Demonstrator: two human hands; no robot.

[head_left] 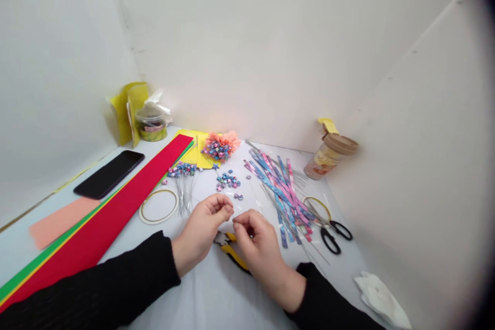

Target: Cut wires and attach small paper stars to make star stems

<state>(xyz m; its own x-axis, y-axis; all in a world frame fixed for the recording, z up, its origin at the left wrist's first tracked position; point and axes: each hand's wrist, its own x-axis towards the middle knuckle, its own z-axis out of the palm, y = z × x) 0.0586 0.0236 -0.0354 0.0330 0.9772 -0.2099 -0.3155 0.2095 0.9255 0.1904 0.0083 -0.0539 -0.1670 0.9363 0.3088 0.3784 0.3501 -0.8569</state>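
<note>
Pinched at the fingertips, above the white desk point(197, 294), just short of a small heap of blue, purple and pink folded stars point(228, 180): a thin strand point(233, 218), too small to identify. Left hand point(199, 229) nearly closed, thumb against forefinger on the strand; right hand point(263, 245) likewise, other fingers curled. Just under the right hand, metal pliers with yellow-and-black handles point(231, 253). Near the left hand, thin silver wires point(184, 191) and a pale ring-shaped roll with a gold inner edge point(157, 222). To the right, blue, pink and purple patterned strips point(284, 185), beside black-handled scissors point(328, 224).

At the back left, a clear round plastic tub point(150, 133), dark contents inside, hard to make out, with crumpled white wrapping point(158, 100) at the top. At the back right, a printed cup point(322, 161) under a brown lid point(340, 144); cannot see inside.
</note>
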